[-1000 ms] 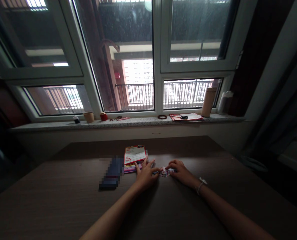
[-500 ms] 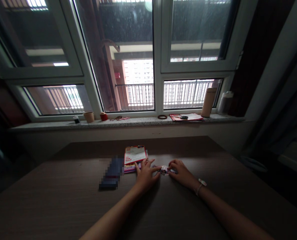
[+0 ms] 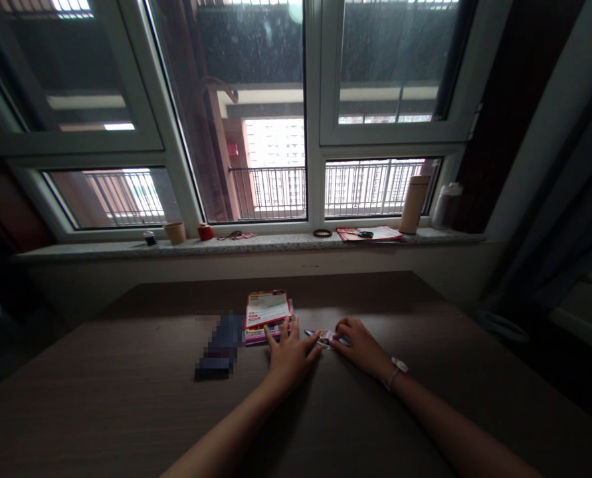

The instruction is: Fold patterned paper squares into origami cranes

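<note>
Small printed paper (image 3: 325, 336) on brown surface (image 3: 101, 398), between both hands. Left hand (image 3: 290, 356): grip spread, index at paper's left part, other fingers by booklet stack (image 3: 267, 309). Right hand (image 3: 359, 342): fingers curled at paper's right end; can't tell if grip pinches it.

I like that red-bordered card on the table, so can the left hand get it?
Probably yes: the left hand is close to the near edge of the red-bordered card, and nothing visible lies on top of it.
</note>
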A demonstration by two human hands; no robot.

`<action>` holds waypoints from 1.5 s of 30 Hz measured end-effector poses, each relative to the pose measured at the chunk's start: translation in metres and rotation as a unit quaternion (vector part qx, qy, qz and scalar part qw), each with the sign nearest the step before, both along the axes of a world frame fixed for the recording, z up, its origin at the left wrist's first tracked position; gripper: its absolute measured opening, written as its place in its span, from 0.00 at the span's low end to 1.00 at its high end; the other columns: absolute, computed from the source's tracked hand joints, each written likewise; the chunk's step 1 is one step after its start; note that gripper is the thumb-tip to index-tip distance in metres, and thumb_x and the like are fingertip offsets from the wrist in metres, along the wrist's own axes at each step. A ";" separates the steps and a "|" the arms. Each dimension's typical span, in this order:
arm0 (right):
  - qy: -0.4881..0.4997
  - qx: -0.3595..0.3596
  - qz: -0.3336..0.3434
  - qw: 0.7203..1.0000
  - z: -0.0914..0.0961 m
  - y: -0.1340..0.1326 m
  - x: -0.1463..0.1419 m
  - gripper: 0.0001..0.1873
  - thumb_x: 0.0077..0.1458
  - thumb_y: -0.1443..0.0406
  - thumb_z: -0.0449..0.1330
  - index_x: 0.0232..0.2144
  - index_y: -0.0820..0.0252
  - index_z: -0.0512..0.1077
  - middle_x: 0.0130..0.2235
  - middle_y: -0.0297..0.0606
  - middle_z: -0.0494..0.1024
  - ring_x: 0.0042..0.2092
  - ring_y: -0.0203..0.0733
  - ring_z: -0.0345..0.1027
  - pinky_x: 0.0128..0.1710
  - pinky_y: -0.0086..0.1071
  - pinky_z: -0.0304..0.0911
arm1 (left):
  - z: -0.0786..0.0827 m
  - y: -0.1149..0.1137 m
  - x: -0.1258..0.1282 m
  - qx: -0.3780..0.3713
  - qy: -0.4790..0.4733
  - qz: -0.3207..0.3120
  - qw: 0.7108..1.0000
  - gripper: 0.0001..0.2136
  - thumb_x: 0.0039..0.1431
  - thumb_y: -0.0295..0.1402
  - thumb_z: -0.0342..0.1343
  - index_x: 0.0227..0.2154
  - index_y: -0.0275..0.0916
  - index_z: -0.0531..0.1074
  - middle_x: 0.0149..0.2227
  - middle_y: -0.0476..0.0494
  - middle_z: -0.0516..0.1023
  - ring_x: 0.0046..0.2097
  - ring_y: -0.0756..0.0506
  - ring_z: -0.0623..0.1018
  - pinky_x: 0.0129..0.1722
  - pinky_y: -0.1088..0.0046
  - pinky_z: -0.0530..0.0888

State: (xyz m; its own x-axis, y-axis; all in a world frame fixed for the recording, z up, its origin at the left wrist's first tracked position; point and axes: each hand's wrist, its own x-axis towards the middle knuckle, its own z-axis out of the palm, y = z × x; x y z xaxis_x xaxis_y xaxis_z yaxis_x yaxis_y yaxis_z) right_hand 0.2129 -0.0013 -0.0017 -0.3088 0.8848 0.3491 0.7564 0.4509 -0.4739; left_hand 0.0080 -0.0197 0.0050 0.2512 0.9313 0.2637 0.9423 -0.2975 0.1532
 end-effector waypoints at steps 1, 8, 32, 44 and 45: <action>-0.001 0.000 -0.002 1.000 0.000 0.000 0.000 0.09 0.55 0.58 0.58 0.31 0.57 0.72 0.41 0.38 0.70 0.45 0.43 0.63 0.48 0.35 0.59 | 0.000 -0.001 0.000 0.001 0.001 0.004 1.000 0.18 0.60 0.52 0.46 0.53 0.64 0.67 0.64 0.46 0.58 0.66 0.30 0.50 0.54 0.32 0.29; 0.000 -0.011 -0.005 1.000 0.001 -0.001 0.001 0.09 0.54 0.58 0.59 0.31 0.57 0.72 0.41 0.38 0.71 0.46 0.43 0.64 0.48 0.34 0.59 | 0.006 -0.004 0.000 0.019 0.004 0.016 1.000 0.17 0.59 0.52 0.49 0.50 0.63 0.71 0.64 0.47 0.58 0.66 0.28 0.49 0.55 0.34 0.26; 0.010 -0.024 -0.003 1.000 0.001 0.000 0.002 0.08 0.54 0.58 0.60 0.31 0.56 0.73 0.41 0.38 0.70 0.47 0.44 0.64 0.49 0.34 0.58 | 0.008 -0.001 -0.005 0.059 0.014 0.036 0.997 0.14 0.59 0.46 0.52 0.46 0.60 0.74 0.63 0.46 0.61 0.67 0.31 0.48 0.57 0.36 0.28; 0.016 -0.016 0.008 1.000 -0.004 0.001 0.003 0.08 0.55 0.58 0.59 0.34 0.56 0.72 0.42 0.37 0.69 0.47 0.44 0.62 0.49 0.36 0.58 | 0.005 -0.001 -0.007 0.081 0.016 0.041 0.996 0.14 0.59 0.47 0.52 0.45 0.58 0.75 0.61 0.44 0.64 0.65 0.29 0.54 0.57 0.33 0.34; 0.015 -0.014 0.009 1.000 -0.005 0.002 0.003 0.08 0.55 0.58 0.59 0.34 0.56 0.72 0.42 0.37 0.69 0.47 0.44 0.62 0.49 0.36 0.58 | 0.004 -0.001 -0.007 0.085 0.017 0.042 0.995 0.13 0.59 0.47 0.52 0.45 0.58 0.75 0.61 0.44 0.65 0.65 0.29 0.54 0.57 0.33 0.35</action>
